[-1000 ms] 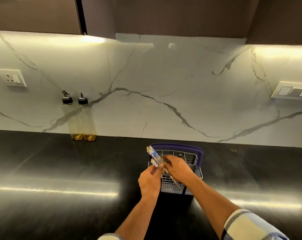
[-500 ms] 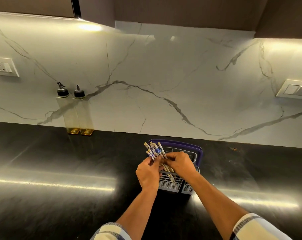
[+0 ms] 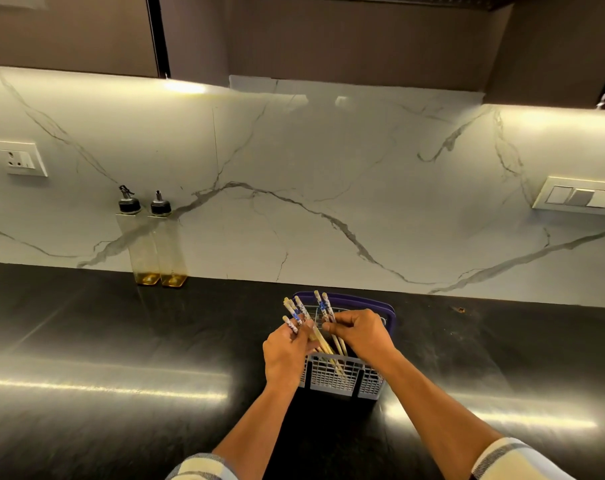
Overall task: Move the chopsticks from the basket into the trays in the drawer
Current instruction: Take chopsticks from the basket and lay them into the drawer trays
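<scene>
Setting: black table (image 3: 86,341), marble backsplash (image 3: 329,168).
Basket (image 3: 342,379): grey mesh, purple handle, on table.
Chopsticks (image 3: 323,342): upright in basket.
Left hand (image 3: 285,355): grip clamped on several chopsticks.
Right hand (image 3: 361,332): grip pinching two chopsticks.

Light source: warm strips under the upper cabinets (image 3: 294,36), brightest far up-left and up-right of the grip. Marble backsplash (image 3: 329,168) evenly lit, yellowish near the top. Black countertop (image 3: 86,341) dim, with long glare streaks level with and below the grip on both sides. Dark shadow directly below the basket (image 3: 342,379), toward the camera. Wide-angle bowing at frame edges. Focus fair; the chopsticks (image 3: 323,306) pattern slightly soft. Sleeves at bottom edge blurred.
</scene>
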The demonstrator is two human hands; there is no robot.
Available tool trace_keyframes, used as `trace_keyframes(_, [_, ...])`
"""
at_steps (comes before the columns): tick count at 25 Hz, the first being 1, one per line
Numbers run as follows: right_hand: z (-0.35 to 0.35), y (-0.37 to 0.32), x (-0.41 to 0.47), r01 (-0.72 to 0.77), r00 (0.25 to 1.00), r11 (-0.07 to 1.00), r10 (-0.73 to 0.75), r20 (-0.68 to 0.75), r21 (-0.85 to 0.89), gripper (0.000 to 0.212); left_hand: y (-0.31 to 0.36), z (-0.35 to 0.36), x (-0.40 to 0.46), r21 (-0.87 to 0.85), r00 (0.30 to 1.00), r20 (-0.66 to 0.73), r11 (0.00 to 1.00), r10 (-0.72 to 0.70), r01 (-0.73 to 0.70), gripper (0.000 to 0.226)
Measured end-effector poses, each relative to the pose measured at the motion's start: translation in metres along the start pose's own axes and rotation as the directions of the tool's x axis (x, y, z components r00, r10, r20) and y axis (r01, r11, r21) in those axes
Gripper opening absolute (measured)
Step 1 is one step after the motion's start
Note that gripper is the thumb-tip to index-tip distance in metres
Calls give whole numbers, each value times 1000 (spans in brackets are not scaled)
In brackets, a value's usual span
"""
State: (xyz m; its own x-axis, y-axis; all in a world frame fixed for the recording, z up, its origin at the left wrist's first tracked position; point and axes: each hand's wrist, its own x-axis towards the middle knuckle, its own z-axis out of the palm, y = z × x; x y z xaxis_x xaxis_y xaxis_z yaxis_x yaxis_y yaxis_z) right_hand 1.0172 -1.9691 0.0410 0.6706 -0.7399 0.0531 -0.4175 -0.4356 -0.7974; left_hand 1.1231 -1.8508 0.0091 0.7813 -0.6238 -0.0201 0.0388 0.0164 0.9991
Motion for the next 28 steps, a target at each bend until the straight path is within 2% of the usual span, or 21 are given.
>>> trace_keyframes(3, [-9, -7, -4, 12, 999, 1000, -10, -50, 24, 10, 15, -12, 0, 57, 1000, 3, 998, 8, -8, 11])
trace_keyframes(6, [-23, -18, -11, 19, 996, 998, -14, -85, 67, 14, 43, -31, -2, 38, 1000, 21, 999, 18, -18, 11])
trace_keyframes(9, [-40, -32, -20, 55, 993, 989, -40, -110, 139, 14, 82, -56, -5, 199, 992, 7, 972, 126, -125, 15])
trace_keyframes(11, [-51, -44, -27, 81, 994, 962, -59, -91, 260, 12, 111, -71, -5, 257, 982, -1, 949, 191, -184, 15])
trace_keyframes(13, [-64, -57, -36, 91, 996, 922, -76, -54, 377, 12, 143, -85, -7, 228, 976, 17, 950, 216, -214, 14])
trace_keyframes(17, [-88, -84, -56, 60, 995, 842, -92, 33, 536, 34, 198, -102, -17, 180, 952, 167, 941, 257, -286, 18])
trace_keyframes(20, [-100, -91, -71, 12, 992, 798, -87, 96, 603, 36, 210, -102, -32, -12, 943, 299, 988, 150, -153, 14])
trace_keyframes(21, [-100, -90, -77, 7, 991, 790, -86, 99, 614, 34, 208, -102, -38, -19, 939, 322, 993, 119, -119, 14])
trace_keyframes(25, [-87, -69, -104, -77, 990, 780, -15, 142, 622, 24, 178, -95, -58, 98, 921, 390, 995, -15, -25, 15])
trace_keyframes(28, [-62, -41, -131, -163, 976, 781, 36, 217, 602, 25, 150, -89, -71, 132, 874, 468, 988, -134, 81, 19])
